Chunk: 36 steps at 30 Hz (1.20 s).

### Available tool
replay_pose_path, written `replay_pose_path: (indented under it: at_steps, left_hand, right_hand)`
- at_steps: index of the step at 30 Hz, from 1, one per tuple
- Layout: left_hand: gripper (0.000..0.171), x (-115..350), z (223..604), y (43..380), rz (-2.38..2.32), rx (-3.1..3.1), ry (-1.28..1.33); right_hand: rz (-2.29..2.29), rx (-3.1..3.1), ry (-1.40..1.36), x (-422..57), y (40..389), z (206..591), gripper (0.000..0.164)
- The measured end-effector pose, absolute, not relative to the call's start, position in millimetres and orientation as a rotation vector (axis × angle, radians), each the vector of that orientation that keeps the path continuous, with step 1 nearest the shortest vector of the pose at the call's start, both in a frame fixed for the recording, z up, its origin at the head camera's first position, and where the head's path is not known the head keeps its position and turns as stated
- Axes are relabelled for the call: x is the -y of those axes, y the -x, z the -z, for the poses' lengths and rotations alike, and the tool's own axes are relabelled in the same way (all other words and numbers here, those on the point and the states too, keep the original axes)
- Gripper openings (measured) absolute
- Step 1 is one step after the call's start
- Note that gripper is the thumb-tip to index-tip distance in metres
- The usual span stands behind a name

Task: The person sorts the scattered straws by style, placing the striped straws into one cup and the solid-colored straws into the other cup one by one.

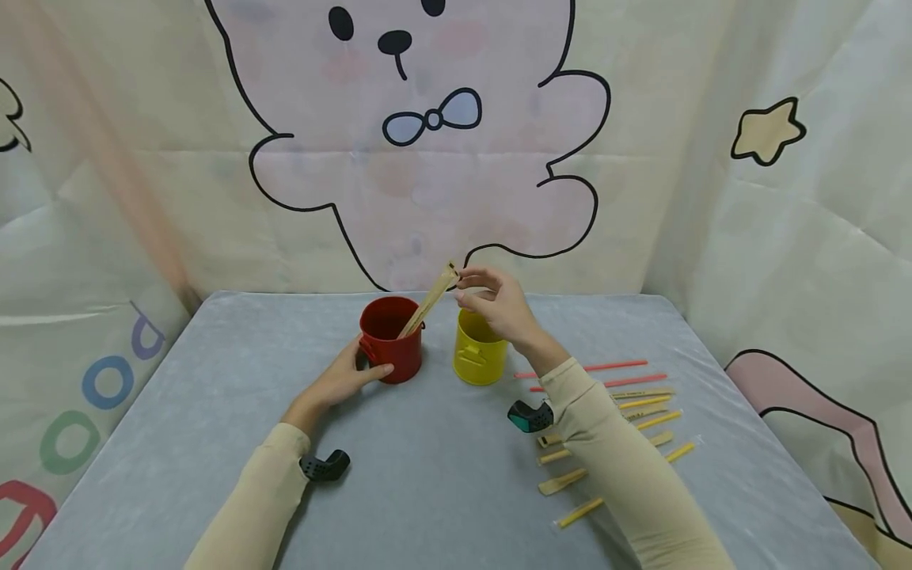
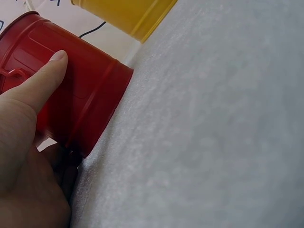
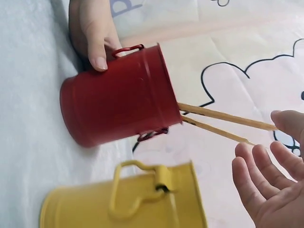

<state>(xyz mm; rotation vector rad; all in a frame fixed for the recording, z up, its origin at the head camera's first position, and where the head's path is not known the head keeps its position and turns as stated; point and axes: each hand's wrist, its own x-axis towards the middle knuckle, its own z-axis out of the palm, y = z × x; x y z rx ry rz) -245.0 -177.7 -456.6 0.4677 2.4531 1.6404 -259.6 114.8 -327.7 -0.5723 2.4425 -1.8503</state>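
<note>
Sticks (image 1: 433, 299): two wooden ones standing in the red bucket (image 1: 399, 360), tilted so their upper ends lean toward the right hand (image 1: 502, 307), stopping just beside its thumb and fingertips.
Right hand: thumb and fingers apart, fingers loosely bent; whether the thumb touches a stick's end, I cannot tell.
Left hand (image 1: 347, 375): clamped on the red bucket, thumb laid along the near wall, other fingers going round behind, low down.
Red bucket: upright on the table (image 1: 427, 475), within the left hand's grip, its mouth above that hand and lower than the right one.
Yellow bucket (image 1: 479, 360): upright below the right hand, to the right of the left hand, beside the red bucket but not touching it.
Red rods (image 1: 616, 366): two, lying below and right of the right hand, partly covered by the right sleeve (image 1: 634, 475).
Yellow rods (image 1: 580, 513): nearer the person than the right hand, among pale flat sticks (image 1: 563, 482), some hidden by that sleeve.
</note>
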Motion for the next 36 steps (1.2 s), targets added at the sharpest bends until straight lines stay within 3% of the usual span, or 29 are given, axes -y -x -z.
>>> replay_pose_path:
  at_steps: [16, 36]
  left_hand:
    - [0.071, 176.9, 452.8, 247.2, -1.664, -2.457, -0.517]
    - [0.075, 178.9, 457.8, 245.1, -1.627, -2.480, -0.484]
  right_hand:
    - [1.655, -2.466, 0.797, -178.0, 222.0, 328.9, 0.031]
    - [1.396, -2.547, 0.759, -298.2, 203.9, 380.9, 0.029]
